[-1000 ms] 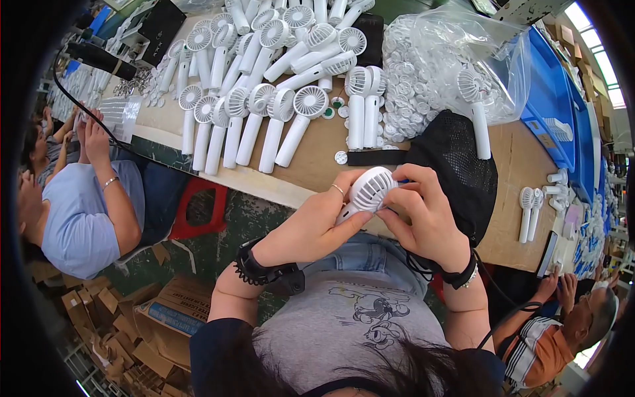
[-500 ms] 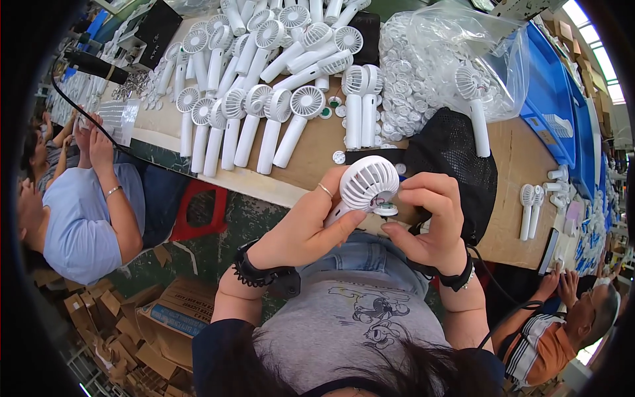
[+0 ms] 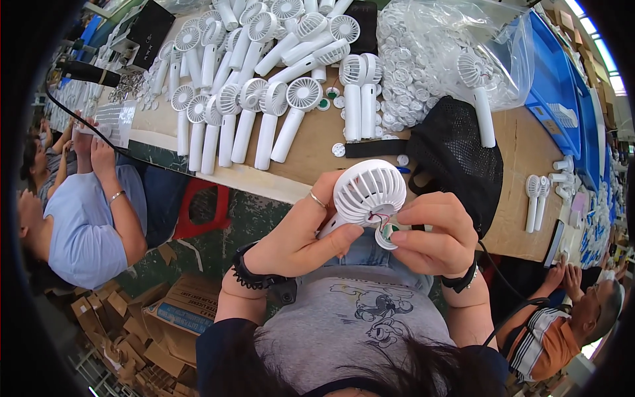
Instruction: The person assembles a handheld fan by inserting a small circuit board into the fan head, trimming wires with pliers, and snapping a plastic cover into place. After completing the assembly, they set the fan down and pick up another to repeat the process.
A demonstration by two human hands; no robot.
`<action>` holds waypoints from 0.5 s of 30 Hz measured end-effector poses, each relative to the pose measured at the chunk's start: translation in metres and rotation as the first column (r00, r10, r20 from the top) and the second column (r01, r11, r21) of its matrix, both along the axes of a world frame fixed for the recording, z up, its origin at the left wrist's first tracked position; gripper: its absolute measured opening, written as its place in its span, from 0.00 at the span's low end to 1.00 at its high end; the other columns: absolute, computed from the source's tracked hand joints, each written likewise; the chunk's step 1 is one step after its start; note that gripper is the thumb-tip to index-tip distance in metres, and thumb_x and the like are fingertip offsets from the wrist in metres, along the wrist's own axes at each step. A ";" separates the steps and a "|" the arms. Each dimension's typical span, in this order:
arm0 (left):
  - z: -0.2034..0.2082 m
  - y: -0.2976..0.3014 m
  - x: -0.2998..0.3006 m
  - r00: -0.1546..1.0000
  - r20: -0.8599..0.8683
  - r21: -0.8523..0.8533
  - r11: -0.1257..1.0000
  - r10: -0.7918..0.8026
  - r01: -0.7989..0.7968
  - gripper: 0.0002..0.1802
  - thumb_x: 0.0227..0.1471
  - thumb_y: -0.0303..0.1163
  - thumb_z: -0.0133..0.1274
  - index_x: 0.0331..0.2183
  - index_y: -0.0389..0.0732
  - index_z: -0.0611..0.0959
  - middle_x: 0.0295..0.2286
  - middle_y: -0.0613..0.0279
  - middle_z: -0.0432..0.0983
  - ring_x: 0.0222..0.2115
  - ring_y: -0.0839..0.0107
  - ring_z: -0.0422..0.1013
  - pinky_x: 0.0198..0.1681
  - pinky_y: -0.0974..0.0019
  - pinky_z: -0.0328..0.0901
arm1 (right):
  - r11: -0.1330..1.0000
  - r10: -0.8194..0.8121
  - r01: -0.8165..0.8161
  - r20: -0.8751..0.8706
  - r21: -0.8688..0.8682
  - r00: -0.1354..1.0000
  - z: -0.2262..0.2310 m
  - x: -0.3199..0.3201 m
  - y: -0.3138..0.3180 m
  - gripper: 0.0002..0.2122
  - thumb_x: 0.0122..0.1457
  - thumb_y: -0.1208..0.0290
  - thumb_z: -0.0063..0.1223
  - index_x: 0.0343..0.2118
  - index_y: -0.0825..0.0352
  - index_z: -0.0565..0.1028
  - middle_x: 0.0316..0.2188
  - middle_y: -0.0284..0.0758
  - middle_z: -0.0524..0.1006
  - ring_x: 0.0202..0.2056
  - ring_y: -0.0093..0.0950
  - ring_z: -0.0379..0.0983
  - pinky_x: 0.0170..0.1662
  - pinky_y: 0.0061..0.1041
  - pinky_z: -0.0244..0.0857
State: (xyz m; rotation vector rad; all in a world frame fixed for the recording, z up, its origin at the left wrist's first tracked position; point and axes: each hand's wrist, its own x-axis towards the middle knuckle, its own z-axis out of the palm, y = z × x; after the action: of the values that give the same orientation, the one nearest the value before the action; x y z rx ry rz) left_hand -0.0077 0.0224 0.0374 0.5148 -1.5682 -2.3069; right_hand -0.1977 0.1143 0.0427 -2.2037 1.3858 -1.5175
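Brown cardboard box [image 3: 169, 341]: low at left; rows of dark capital lettering on the board, further print in a blue band [image 3: 178, 320], slanted from where I stand. Grey shirt [image 3: 307, 324]: near edge of the worktop [image 3: 509, 218]; one line of print above cartoon figures [image 3: 383, 304], blurred to me. Black box [image 3: 151, 33]: upper left; pale characters on its side, too small to read. Blue tray [image 3: 552, 66]: right; small tan label [image 3: 554, 127], wording illegible.
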 end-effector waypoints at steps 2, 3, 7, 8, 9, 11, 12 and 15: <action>0.001 0.000 0.000 0.999 -0.043 0.044 0.999 -0.011 0.013 0.28 0.54 0.23 0.45 0.54 0.38 0.55 0.38 0.63 0.66 0.25 0.84 0.63 0.28 0.79 0.62 | 1.000 0.016 -0.016 0.016 -0.022 1.000 0.001 0.001 0.001 0.14 0.37 0.79 0.64 0.30 0.62 0.74 0.31 0.35 0.73 0.30 0.30 0.71 0.31 0.25 0.67; 0.001 0.000 0.000 0.998 -0.065 0.066 0.998 -0.015 0.019 0.28 0.54 0.23 0.45 0.54 0.38 0.55 0.38 0.63 0.66 0.25 0.84 0.63 0.28 0.79 0.62 | 1.000 0.015 -0.014 0.017 -0.021 1.000 0.002 0.001 0.000 0.14 0.37 0.79 0.64 0.30 0.62 0.74 0.31 0.35 0.73 0.30 0.30 0.71 0.31 0.25 0.67; 0.000 0.000 0.001 0.999 -0.050 0.064 0.998 -0.008 0.011 0.29 0.53 0.23 0.45 0.55 0.39 0.54 0.39 0.63 0.67 0.23 0.85 0.62 0.27 0.79 0.61 | 0.995 0.044 -0.039 0.051 -0.093 0.998 0.004 0.001 0.000 0.15 0.36 0.80 0.63 0.32 0.65 0.76 0.31 0.36 0.74 0.25 0.29 0.73 0.25 0.22 0.68; 0.000 0.000 0.002 0.999 -0.048 0.064 0.998 -0.008 0.011 0.29 0.53 0.23 0.45 0.55 0.39 0.54 0.39 0.63 0.67 0.23 0.85 0.62 0.27 0.79 0.61 | 0.997 0.054 -0.051 0.057 -0.065 0.997 0.005 0.002 0.002 0.15 0.37 0.80 0.63 0.32 0.65 0.75 0.31 0.36 0.74 0.26 0.29 0.73 0.26 0.22 0.68; 0.001 -0.001 0.002 0.999 -0.038 0.055 0.998 -0.015 0.017 0.29 0.53 0.23 0.45 0.55 0.38 0.54 0.40 0.62 0.66 0.25 0.83 0.63 0.29 0.78 0.62 | 0.997 0.065 -0.062 0.064 -0.037 0.996 0.005 0.002 0.004 0.14 0.38 0.80 0.63 0.31 0.64 0.74 0.31 0.36 0.73 0.26 0.29 0.73 0.27 0.23 0.69; 0.000 -0.002 0.002 0.999 -0.021 0.039 0.999 -0.031 0.032 0.30 0.53 0.22 0.45 0.55 0.38 0.53 0.42 0.59 0.66 0.29 0.81 0.66 0.33 0.76 0.64 | 0.997 0.073 -0.072 0.071 -0.008 0.995 0.006 0.001 0.006 0.13 0.40 0.80 0.62 0.31 0.63 0.73 0.31 0.36 0.73 0.27 0.30 0.73 0.28 0.23 0.69; 0.000 -0.002 0.001 0.999 -0.021 0.040 0.999 -0.033 0.034 0.30 0.53 0.22 0.45 0.55 0.38 0.53 0.42 0.59 0.66 0.29 0.81 0.66 0.33 0.76 0.64 | 0.996 0.084 -0.084 0.068 -0.001 0.994 0.007 0.000 0.007 0.13 0.40 0.80 0.62 0.31 0.64 0.73 0.31 0.36 0.73 0.27 0.30 0.73 0.27 0.23 0.69; 0.000 -0.001 -0.004 0.994 -0.099 -0.102 0.994 0.035 -0.045 0.31 0.52 0.21 0.46 0.55 0.37 0.53 0.45 0.56 0.65 0.37 0.76 0.68 0.42 0.71 0.64 | 0.994 0.105 -0.105 0.061 0.012 0.993 0.009 -0.001 0.008 0.13 0.40 0.81 0.62 0.31 0.65 0.73 0.31 0.36 0.73 0.26 0.30 0.73 0.26 0.22 0.69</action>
State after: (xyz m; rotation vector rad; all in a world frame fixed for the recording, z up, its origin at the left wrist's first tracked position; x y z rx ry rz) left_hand -0.0117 0.0215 0.0372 0.3988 -1.6059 -2.1730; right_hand -0.1988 0.1225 0.0519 -2.1664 1.2390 -1.5193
